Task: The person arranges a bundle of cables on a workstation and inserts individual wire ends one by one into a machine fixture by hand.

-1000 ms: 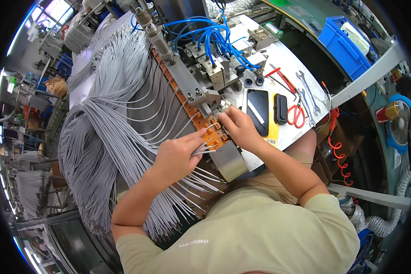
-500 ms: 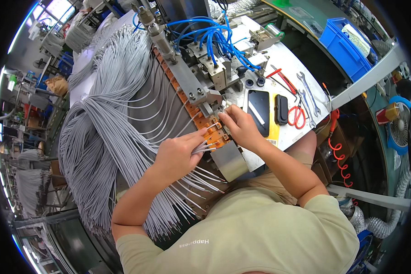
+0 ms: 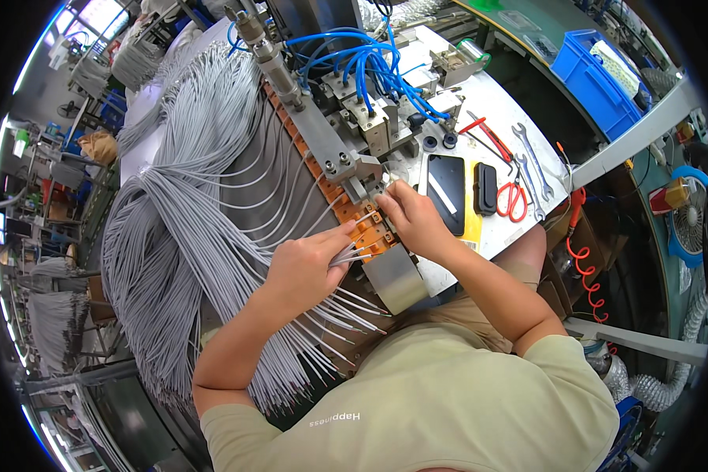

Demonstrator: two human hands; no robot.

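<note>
1. Wires (image 3: 212,228): grey plastic coating, smooth, with a low sheen.
2. Orange blocks (image 3: 376,236): hard plastic by their look, slightly shiny.
3. Long bar (image 3: 322,139): grey metal, smooth and dull.
4. End plate (image 3: 393,275): metal, satin, softly shining.
5. Blue hoses (image 3: 381,67): smooth, glossy plastic.
6. Phone (image 3: 451,182): black, glossy, glass-like front.
7. Scissors (image 3: 515,190): red handles of shiny plastic.
8. Wrenches (image 3: 532,159): bare, bright metal.
9. Tabletop (image 3: 488,98): white and smooth.
10. Crate (image 3: 586,88): blue plastic, smooth walls.
11. Shirt (image 3: 448,385): matt cloth, lightly creased.
12. Coiled hose (image 3: 580,254): glossy red plastic.
13. Duct (image 3: 661,391): silvery, foil-like, rough with ridges.
</note>
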